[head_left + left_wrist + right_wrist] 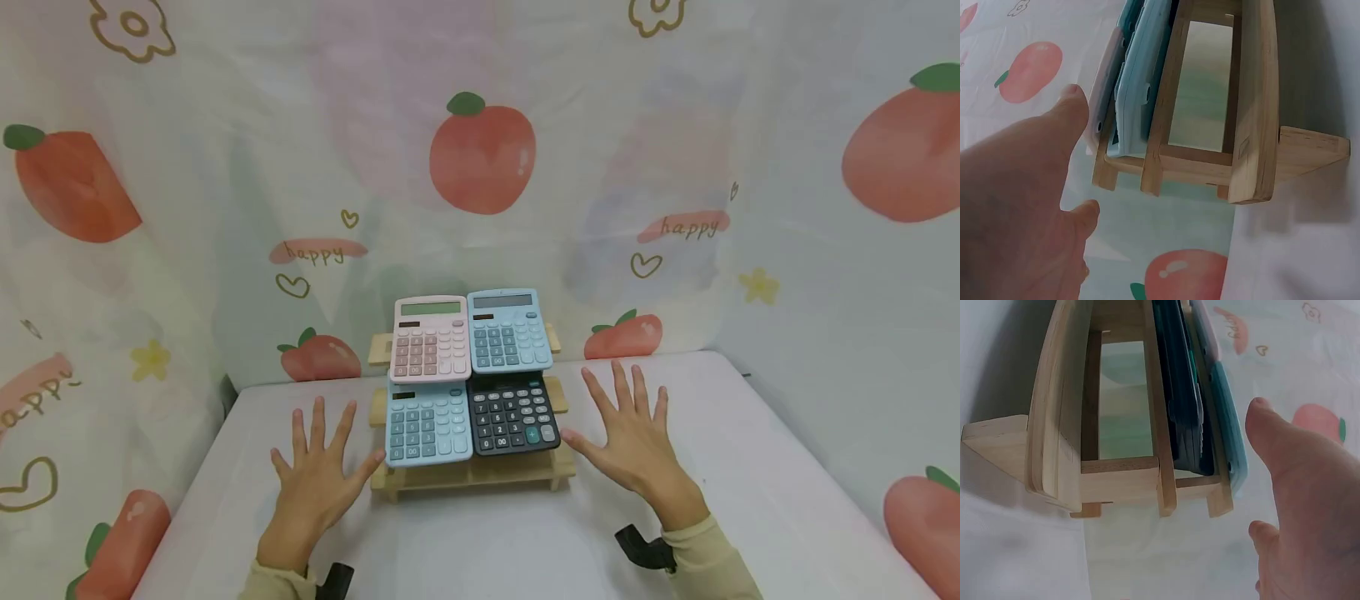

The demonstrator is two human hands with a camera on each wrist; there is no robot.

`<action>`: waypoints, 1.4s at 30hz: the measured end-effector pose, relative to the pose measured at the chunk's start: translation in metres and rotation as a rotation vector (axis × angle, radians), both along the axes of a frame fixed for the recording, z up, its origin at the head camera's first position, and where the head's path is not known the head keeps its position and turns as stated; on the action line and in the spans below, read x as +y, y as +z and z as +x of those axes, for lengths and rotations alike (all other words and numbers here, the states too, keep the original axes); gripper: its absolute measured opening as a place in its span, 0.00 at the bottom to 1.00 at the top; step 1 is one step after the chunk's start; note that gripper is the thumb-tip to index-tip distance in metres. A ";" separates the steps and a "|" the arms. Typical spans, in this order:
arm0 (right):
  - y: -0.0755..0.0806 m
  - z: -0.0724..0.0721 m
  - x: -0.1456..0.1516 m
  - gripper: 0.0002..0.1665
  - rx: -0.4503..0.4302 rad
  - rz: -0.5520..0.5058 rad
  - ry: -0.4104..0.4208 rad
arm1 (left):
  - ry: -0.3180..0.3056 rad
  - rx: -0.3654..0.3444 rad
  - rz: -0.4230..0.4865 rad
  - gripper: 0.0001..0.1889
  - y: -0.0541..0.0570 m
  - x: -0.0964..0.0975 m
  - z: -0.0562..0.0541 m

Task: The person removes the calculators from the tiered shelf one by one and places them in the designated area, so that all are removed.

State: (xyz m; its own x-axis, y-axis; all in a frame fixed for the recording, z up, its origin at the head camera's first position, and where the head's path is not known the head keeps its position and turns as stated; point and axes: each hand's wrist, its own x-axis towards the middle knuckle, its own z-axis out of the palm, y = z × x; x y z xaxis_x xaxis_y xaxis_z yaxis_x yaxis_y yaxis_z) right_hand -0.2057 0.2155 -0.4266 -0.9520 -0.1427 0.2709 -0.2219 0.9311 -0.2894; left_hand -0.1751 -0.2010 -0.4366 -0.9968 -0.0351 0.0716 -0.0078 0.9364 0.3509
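Observation:
A wooden rack holds a pink calculator at upper left and a light blue calculator at upper right. Below them lean another light blue calculator on the left and a black calculator on the right. My left hand is spread beside the rack's left side, its thumb close to the lower blue calculator. On the opposite side my right hand has its fingers spread, thumb near the black calculator. Neither hand holds anything. Both wrist views show the rack's wooden ends from the side.
The rack stands on a white tabletop. Behind and on both sides hang pale cloth walls printed with red fruit, hearts and flowers. Black straps or mounts sit at both wrists.

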 end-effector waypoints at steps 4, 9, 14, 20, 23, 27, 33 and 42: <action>0.002 -0.003 -0.002 0.56 -0.003 -0.002 0.008 | 0.007 0.030 0.015 0.46 0.002 -0.001 -0.004; 0.002 -0.005 -0.004 0.54 -0.016 -0.013 0.020 | 0.012 0.070 0.017 0.44 -0.001 0.000 -0.009; 0.003 -0.007 -0.007 0.51 -0.015 -0.035 0.042 | -0.002 0.139 0.041 0.40 -0.006 0.000 -0.015; 0.006 -0.010 -0.012 0.48 -0.010 -0.079 0.076 | -0.031 0.239 0.123 0.36 -0.012 -0.001 -0.022; 0.008 -0.011 -0.014 0.48 -0.021 -0.111 0.085 | -0.047 0.273 0.199 0.33 -0.016 -0.001 -0.027; 0.007 -0.014 -0.016 0.46 -0.027 -0.192 0.117 | -0.082 0.318 0.350 0.29 -0.022 0.001 -0.038; -0.002 -0.018 -0.019 0.42 -0.036 -0.317 0.169 | -0.129 0.354 0.504 0.25 -0.029 0.007 -0.052; -0.007 -0.019 -0.026 0.38 -0.031 -0.388 0.184 | -0.117 0.340 0.625 0.22 -0.034 0.012 -0.057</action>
State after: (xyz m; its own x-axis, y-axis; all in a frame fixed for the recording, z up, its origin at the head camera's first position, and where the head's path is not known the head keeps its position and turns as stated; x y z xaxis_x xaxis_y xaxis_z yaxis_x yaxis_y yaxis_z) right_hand -0.2252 0.1896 -0.4338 -0.9286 -0.2043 0.3098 -0.3601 0.6978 -0.6192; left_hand -0.2321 -0.1885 -0.4706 -0.9226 -0.0658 0.3801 0.2851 0.5475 0.7868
